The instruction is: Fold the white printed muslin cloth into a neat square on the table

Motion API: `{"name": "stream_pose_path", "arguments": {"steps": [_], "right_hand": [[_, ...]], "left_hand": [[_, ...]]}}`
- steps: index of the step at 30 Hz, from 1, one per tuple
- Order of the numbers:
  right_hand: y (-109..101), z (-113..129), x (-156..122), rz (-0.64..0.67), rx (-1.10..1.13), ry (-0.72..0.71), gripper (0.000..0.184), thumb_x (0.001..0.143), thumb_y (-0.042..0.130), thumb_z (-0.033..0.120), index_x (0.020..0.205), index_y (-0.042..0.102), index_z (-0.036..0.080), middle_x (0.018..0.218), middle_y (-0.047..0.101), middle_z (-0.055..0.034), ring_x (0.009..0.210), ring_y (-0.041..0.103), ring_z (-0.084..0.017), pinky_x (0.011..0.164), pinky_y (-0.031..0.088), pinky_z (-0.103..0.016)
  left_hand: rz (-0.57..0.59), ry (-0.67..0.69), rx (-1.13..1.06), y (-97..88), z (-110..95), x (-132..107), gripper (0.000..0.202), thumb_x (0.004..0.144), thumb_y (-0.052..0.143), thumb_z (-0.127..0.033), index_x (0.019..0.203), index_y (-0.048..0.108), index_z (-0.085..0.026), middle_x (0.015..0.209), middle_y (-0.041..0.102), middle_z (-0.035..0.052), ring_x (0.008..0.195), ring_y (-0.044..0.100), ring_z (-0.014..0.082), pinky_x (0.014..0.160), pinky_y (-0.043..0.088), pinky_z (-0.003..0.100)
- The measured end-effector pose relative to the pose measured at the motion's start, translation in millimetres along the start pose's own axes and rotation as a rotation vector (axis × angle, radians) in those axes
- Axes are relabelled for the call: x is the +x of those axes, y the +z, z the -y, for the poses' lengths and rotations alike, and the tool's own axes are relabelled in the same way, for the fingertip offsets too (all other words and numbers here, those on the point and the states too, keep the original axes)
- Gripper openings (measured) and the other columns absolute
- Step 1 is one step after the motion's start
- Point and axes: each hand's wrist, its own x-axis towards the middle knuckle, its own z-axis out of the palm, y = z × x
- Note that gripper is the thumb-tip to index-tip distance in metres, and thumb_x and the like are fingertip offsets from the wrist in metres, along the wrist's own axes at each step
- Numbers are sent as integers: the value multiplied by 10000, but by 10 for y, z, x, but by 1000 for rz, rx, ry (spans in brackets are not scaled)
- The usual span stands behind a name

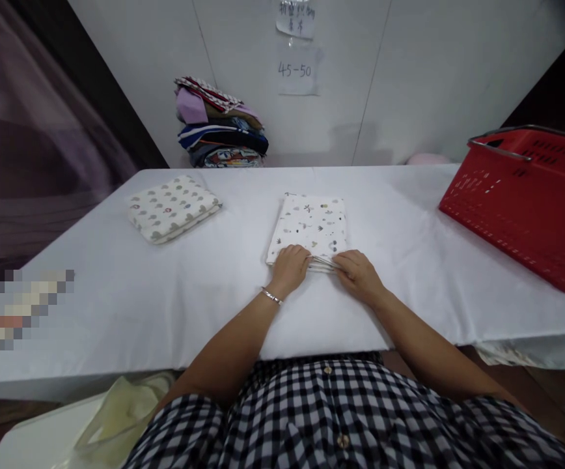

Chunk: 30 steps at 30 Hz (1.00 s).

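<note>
A folded white cloth (314, 225) with small printed plant motifs lies flat in the middle of the table. My left hand (291, 266), with a silver bracelet at the wrist, grips its near edge on the left. At the near right corner, my right hand (358, 273) has its fingers closed round the same edge. Several layers of the fold show between both hands. The thumbs are partly hidden. Farther left rests another folded cloth (172, 207), cream with grey tree-like prints, apart from my hands.
A red plastic basket (521, 208) with a metal handle stands at the right. Behind the table is a stack of folded fabrics (224, 133) near the wall. The white-covered table (204, 319) ends just in front of my body. A white stool (33, 430) is below left.
</note>
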Motion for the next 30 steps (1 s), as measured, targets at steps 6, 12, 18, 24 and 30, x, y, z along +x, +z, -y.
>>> {"name": "stream_pose_path", "arguments": {"steps": [6,12,18,24,30], "right_hand": [[24,10,13,5,-38,26,297,870,429,202,1144,542,212,1051,603,-93,962,512,-239,823,400,-407],[57,-35,4,-42,-42,22,278,887,389,173,1115,547,198,1015,613,-87,937,520,-227,816,425,-382],[68,-46,0,-88,-11,74,233,878,398,164,1046,555,205,948,616,-77,885,534,-215,783,453,-361],[44,-13,16,-91,34,101,183,859,420,157,959,564,209,887,615,-65,853,541,-204,758,457,-341],[59,-28,13,-117,53,90,195,847,420,138,932,570,227,914,622,-56,878,547,-201,767,462,-346]], "left_hand": [[-14,-47,-19,6,-7,5,193,909,385,-283,848,546,-195,853,577,53,832,491,194,733,360,350],[-23,-10,-39,-7,-8,-18,205,910,382,-292,879,560,-196,863,582,49,840,491,188,735,368,342],[-120,103,-50,-14,-95,-58,168,876,429,-186,968,569,-205,1069,573,62,1024,475,187,852,373,350],[-50,230,30,29,-210,6,211,866,427,-137,913,608,-234,1115,565,53,1078,469,203,869,364,372],[3,215,91,130,-308,156,163,858,464,-167,884,617,-216,1062,585,58,1013,483,213,818,374,377]]}}
